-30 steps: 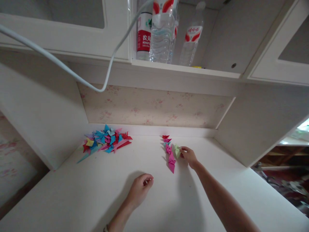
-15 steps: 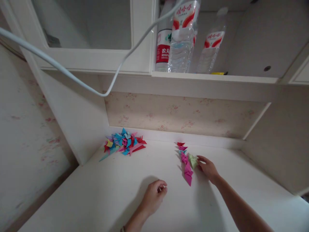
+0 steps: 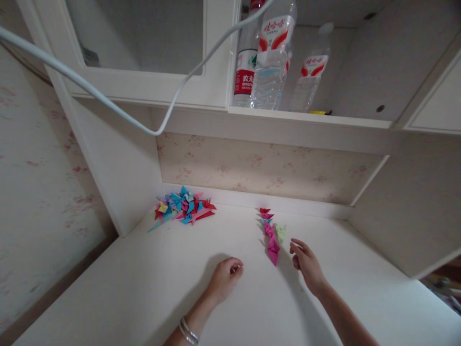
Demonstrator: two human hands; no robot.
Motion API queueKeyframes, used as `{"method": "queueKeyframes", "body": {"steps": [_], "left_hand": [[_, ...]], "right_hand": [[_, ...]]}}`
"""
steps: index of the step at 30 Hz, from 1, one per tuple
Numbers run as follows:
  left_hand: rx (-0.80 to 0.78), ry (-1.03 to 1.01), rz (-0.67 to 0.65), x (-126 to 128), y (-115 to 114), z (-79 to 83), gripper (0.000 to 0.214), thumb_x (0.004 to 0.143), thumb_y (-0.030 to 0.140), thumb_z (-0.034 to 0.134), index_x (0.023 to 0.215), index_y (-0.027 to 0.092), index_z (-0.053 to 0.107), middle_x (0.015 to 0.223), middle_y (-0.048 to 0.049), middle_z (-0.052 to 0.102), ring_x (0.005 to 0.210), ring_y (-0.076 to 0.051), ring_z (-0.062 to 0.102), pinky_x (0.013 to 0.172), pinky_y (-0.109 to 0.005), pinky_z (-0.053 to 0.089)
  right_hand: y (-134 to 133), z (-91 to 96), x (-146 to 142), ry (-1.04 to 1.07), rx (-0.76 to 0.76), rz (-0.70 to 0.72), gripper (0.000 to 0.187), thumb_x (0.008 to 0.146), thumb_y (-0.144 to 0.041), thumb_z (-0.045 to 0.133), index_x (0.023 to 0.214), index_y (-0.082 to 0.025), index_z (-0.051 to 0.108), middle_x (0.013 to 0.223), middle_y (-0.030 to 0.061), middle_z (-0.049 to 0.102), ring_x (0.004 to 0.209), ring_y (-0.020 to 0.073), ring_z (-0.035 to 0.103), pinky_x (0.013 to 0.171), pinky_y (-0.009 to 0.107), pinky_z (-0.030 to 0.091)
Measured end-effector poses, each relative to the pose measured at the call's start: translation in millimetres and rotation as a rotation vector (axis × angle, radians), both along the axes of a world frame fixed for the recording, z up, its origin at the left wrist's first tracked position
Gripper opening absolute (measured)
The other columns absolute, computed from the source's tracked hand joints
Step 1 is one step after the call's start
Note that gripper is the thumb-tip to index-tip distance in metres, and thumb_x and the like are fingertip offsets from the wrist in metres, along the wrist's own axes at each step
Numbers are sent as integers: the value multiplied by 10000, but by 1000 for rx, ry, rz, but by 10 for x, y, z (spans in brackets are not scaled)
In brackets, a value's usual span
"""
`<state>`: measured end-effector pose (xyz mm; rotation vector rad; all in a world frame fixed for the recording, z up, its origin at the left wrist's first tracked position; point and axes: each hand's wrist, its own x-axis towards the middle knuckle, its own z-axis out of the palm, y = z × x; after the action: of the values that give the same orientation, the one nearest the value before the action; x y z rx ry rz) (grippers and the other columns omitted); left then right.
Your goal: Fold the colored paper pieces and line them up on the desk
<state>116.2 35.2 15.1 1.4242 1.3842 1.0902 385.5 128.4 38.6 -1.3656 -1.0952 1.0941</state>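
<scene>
Pale green origami crane [image 3: 280,233], on white tabletop [image 3: 154,283], was seen just right of magenta origami cranes [image 3: 273,244]. Right hand [image 3: 305,263] was held near it, fingers parted, nothing gripped; left hand [image 3: 224,278] was curled, closure indeterminable. Light pinch was judged best, folds uncrushed, neighbours undisturbed.

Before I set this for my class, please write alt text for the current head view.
A person's right hand, apparently empty, is just right of a pale green origami figure beside a short row of pink, red and blue ones on a white tabletop. The left hand is loosely curled nearby; a multicoloured origami heap lies farther left.
</scene>
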Motion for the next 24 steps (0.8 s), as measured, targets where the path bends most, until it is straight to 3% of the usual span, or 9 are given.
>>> {"method": "queueKeyframes", "body": {"steps": [4, 8, 12, 17, 20, 24], "left_hand": [[20, 2, 6, -3, -24, 8, 293, 808, 378, 540, 903, 146, 692, 809, -63, 676, 676, -161, 572, 581, -245, 428], [9, 1, 26, -6, -43, 32, 282, 798, 382, 551, 884, 153, 691, 815, -58, 681, 694, -165, 574, 585, -245, 434], [19, -19, 58, 25, -70, 28, 287, 796, 391, 554, 883, 152, 688, 785, -54, 674, 668, -156, 564, 564, -234, 419], [-17, -72, 107, -7, -63, -3, 341, 788, 438, 548, 905, 142, 670, 691, -16, 632, 516, -116, 504, 479, -220, 369], [-31, 0, 162, -250, 85, 74, 345, 799, 428, 515, 923, 139, 659, 731, -25, 653, 490, -118, 511, 458, -230, 373], [158, 489, 262, -842, 517, 333, 278, 832, 331, 474, 888, 159, 685, 885, -65, 712, 773, -179, 634, 704, -262, 466]], "right_hand": [[-373, 38, -291, -37, -29, 234, 407, 736, -566, 621, 869, -181, 625, 591, -56, 469, 426, 71, 330, 405, 224, 211], [-590, 91, -567, -69, -4, 332, 373, 754, -556, 614, 803, -186, 631, 551, -55, 458, 458, 85, 337, 429, 222, 210], [-713, -16, -825, -90, 21, 358, 363, 783, -544, 588, 840, -192, 656, 530, -54, 458, 477, 104, 366, 455, 228, 246], [-902, -261, -1021, -226, 167, 254, 364, 837, -539, 524, 834, -208, 677, 573, -19, 518, 551, 147, 452, 530, 252, 324], [-988, -341, -1035, -326, 220, 289, 327, 867, -512, 497, 891, -246, 685, 597, -13, 562, 559, 159, 486, 549, 257, 322], [-957, -387, -1031, -402, 239, 322, 282, 874, -478, 501, 910, -274, 691, 603, -14, 596, 552, 162, 514, 545, 252, 313]]}}
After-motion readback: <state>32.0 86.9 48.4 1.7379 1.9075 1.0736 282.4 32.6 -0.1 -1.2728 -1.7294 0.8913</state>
